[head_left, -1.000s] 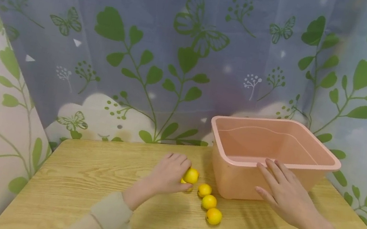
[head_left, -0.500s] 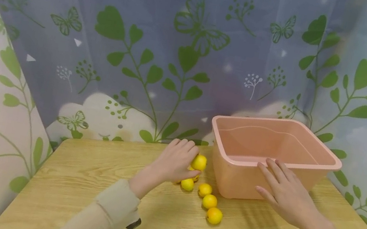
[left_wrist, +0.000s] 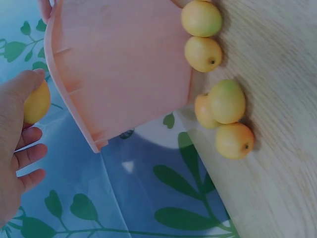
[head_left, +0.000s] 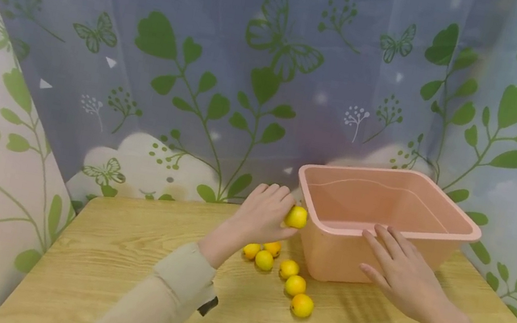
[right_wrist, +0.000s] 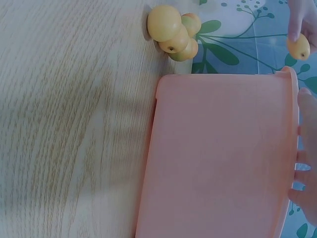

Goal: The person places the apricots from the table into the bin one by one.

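My left hand [head_left: 263, 214] pinches a yellow loquat [head_left: 297, 217] between thumb and fingers. It is up off the table, right beside the left rim of a pink plastic basin [head_left: 335, 256]. In the left wrist view the held loquat [left_wrist: 37, 103] shows partly behind the thumb, level with the basin's rim. My right hand [head_left: 405, 274] rests with its fingers straight on the basin's front rim, thumb along the outer wall. Several loquats lie on the table left of the basin: a small cluster with a greenish-yellow loquat [head_left: 264, 260], and a slanting row with a nearer loquat [head_left: 302, 305].
The basin stands at the back right of a light wooden table [head_left: 114, 274]. Its visible inner floor [head_left: 351, 224] is bare. A patterned curtain [head_left: 199, 87] with leaves and butterflies hangs close behind the table and on both sides.
My left hand has lifted the loquat from the cluster and carried it up and to the right, to the basin's left rim. The cluster loquats are uncovered. My right hand has stayed still.
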The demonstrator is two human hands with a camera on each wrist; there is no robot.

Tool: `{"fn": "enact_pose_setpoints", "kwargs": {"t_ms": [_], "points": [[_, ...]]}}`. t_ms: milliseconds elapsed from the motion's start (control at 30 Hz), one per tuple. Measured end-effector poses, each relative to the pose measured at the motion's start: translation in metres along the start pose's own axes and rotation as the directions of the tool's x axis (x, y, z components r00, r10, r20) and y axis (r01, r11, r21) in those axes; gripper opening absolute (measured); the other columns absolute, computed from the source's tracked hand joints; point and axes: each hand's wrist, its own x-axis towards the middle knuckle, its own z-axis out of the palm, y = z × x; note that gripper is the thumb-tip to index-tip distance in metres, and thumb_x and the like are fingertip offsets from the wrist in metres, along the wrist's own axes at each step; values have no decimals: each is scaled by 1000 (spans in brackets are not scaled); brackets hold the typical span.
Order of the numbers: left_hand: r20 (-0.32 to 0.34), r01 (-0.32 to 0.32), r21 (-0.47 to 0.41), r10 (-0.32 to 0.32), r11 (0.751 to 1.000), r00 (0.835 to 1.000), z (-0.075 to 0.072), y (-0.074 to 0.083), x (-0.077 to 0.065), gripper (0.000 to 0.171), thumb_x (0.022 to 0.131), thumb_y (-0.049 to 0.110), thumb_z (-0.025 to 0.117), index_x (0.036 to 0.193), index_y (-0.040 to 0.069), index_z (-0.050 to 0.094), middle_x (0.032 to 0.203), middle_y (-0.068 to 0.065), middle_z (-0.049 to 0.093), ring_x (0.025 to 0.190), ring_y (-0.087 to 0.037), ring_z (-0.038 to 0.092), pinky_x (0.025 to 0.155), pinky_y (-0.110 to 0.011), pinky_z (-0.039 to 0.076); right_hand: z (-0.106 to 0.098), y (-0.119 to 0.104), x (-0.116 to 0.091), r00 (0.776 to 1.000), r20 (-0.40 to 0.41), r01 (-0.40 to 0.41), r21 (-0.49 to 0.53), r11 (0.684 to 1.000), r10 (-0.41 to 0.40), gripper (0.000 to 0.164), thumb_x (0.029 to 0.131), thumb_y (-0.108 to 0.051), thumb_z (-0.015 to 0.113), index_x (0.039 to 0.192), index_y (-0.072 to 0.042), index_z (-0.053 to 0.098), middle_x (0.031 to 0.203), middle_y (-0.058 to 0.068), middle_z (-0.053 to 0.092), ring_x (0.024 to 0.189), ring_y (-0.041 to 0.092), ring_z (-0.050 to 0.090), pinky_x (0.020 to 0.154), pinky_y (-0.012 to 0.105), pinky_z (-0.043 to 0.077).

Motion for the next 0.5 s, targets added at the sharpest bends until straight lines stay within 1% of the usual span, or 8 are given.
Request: {"fn": "enact_pose_setpoints", "kwargs": {"t_ms": [167, 267, 433, 500], "points": [[29, 36, 1, -36, 999, 999, -1, 2, 10, 40, 80, 48, 62, 99, 14, 58, 85, 1, 51, 79, -18, 49, 69, -30, 39, 0, -1, -1, 1000, -9, 5, -5, 1000, -5, 60, 95, -42, 45, 138, 0, 39, 139, 28, 34, 128, 45, 29, 106, 50, 21], [55, 51, 9, -52, 999, 997, -2, 2, 17, 40, 80, 50, 61, 97, 14, 56, 87, 1, 52, 80, -18, 50, 70, -30, 39, -1, -1, 0, 1000, -5, 5, -6, 1000, -5, 60, 95, -42, 45, 138, 0, 39, 139, 28, 34, 129, 45, 29, 106, 50, 21], [107, 50, 48, -55, 998, 993, -5, 4, 30, 45, 82, 55, 57, 99, 14, 55, 92, 0, 54, 80, -18, 51, 70, -30, 39, -1, -1, 1, 1000, -4, 9, -8, 1000, -9, 60, 95, -42, 46, 138, 0, 39, 139, 27, 35, 128, 45, 29, 106, 49, 20], [121, 50, 50, -55, 998, 991, -6, 5, 35, 45, 82, 55, 57, 99, 13, 55, 93, 0, 53, 80, -18, 51, 71, -31, 39, -1, -1, 1, 1000, -9, 12, -10, 1000, -12, 60, 95, -42, 45, 137, 0, 40, 139, 27, 35, 128, 45, 30, 106, 49, 20]]}}
